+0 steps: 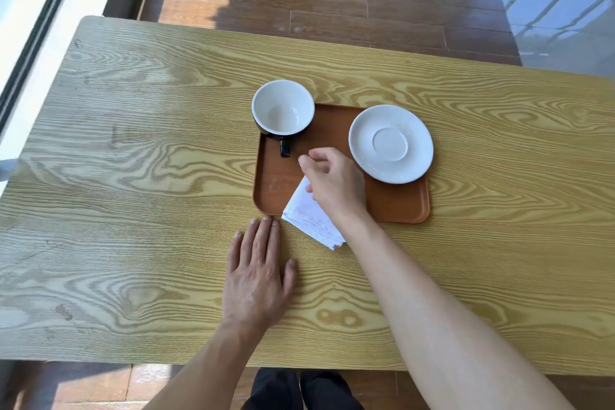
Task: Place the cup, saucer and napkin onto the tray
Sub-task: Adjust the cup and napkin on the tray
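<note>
Two bare arms reach out from the near edge, over the big wooden table (133, 176). On the table sits the brown tray (399, 206), and everything else is told from that tray.

At the tray's far right corner lies the white saucer (391, 144). Its right rim hangs a bit past the tray's edge. It is hard and smooth and would break if dropped, so it is best taken by the rim.

At the tray's far left corner stands the cup (283, 107), black outside and white inside. It looks empty. Its handle points to the near side, which is the good place to hold it. The cup sits right at the corner, and part of it may be off the tray; the view is too steep to be sure.

At the tray's near left edge lies the white napkin (311, 213), folded. Half is on the tray and half sticks out onto the table. It is soft, light and floppy, so it can be pinched anywhere or just pushed along.

Right hand (332, 181) hovers over the napkin's far end, palm down, fingers curled loose. I cannot tell if it grips the napkin.

Left hand (258, 276) lies flat on the table, fingers straight, holding nothing, tips just beside the tray's near left corner.
</note>
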